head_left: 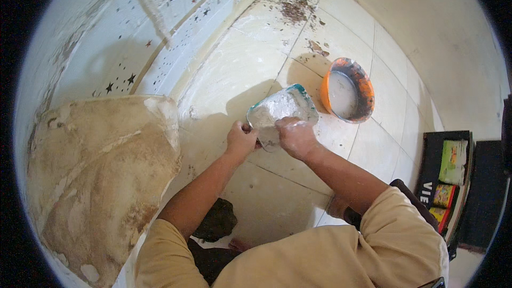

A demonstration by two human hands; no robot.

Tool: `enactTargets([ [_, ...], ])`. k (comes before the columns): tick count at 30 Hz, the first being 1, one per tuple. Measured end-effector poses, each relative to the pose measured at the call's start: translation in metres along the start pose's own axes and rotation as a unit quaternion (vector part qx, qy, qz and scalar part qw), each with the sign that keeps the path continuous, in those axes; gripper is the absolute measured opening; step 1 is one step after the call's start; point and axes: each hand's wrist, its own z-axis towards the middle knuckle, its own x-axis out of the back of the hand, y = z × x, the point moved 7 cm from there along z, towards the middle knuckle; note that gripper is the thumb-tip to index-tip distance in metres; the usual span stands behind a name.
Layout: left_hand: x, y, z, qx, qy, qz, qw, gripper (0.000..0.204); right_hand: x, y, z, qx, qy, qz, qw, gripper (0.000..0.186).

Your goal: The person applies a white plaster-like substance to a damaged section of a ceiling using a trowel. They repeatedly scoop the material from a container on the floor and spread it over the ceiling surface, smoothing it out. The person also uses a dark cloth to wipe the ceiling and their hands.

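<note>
A shallow container [305, 97] with a green rim, caked with white powder or paste, is in front of me over the tiled floor. My left hand [242, 140] grips its near left edge, thumb over the rim. Over the near right part of the container is my right hand [297, 137], whitened with powder, its fingers closed down against the white material [282, 105]. Whether those fingers hold a tool or only the material is hidden. Just beyond on the right stands an orange bowl [326, 95] with dark-smeared inner walls and a milky liquid inside.
Brown debris [295, 10] lies scattered on the far floor tiles [341, 26]. On the left are a wall with star-patterned tiles [114, 64] and a stained, peeling surface [101, 181]. A black box [431, 165] with colourful packets stands at the right.
</note>
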Motion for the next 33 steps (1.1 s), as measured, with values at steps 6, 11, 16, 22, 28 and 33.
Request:
enactTargets([
  [6,-0.008,-0.012,0.001,0.044,-0.011,-0.163,0.986,0.019,-0.008,0.043,0.023,-0.110,-0.088,-0.038,0.989,0.014],
  [11,-0.019,-0.003,-0.015,0.071,-0.075,-0.252,0.962,0.019,0.005,0.069,0.037,-0.147,-0.043,-0.113,0.982,0.015],
  [16,-0.032,-0.012,-0.038,0.079,-0.092,-0.322,0.939,0.026,-0.026,0.037,0.025,-0.141,-0.031,-0.068,0.987,0.015],
  [22,-0.027,-0.017,-0.044,0.096,-0.087,-0.345,0.929,0.025,-0.003,0.026,0.020,-0.109,-0.078,-0.080,0.988,0.015],
  [28,-0.030,-0.015,-0.043,0.073,-0.095,-0.363,0.924,0.026,-0.026,0.046,0.036,-0.174,-0.046,-0.093,0.979,0.013],
  [33,-0.029,-0.009,-0.046,0.073,-0.094,-0.368,0.922,0.026,-0.028,0.008,0.013,-0.070,-0.034,-0.044,0.996,0.010],
])
